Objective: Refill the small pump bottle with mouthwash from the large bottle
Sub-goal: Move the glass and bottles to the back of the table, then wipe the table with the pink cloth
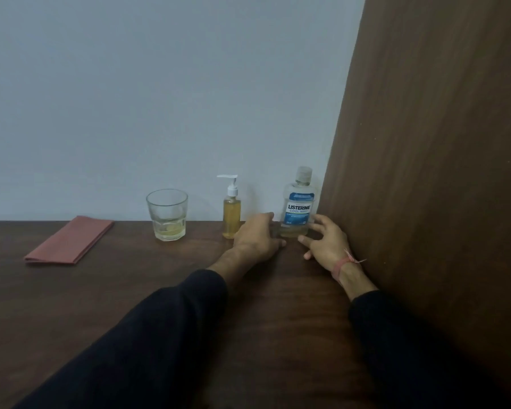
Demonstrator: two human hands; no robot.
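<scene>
Two dark sleeves enter from the lower frame across the brown bench (130,290). Left hand (255,237) lies at centre right, fingers curled toward the base of the large bottle (298,202); whether it grips is unclear. Right hand (325,240), fingers spread, sits just right of that base, pink wristband (341,265) on the wrist. Large bottle upright, capped, beside the wood panel (425,172). Small pump bottle (231,214) stands left of it, yellow liquid inside. Further left: glass (167,214), folded red cloth (70,240).
</scene>
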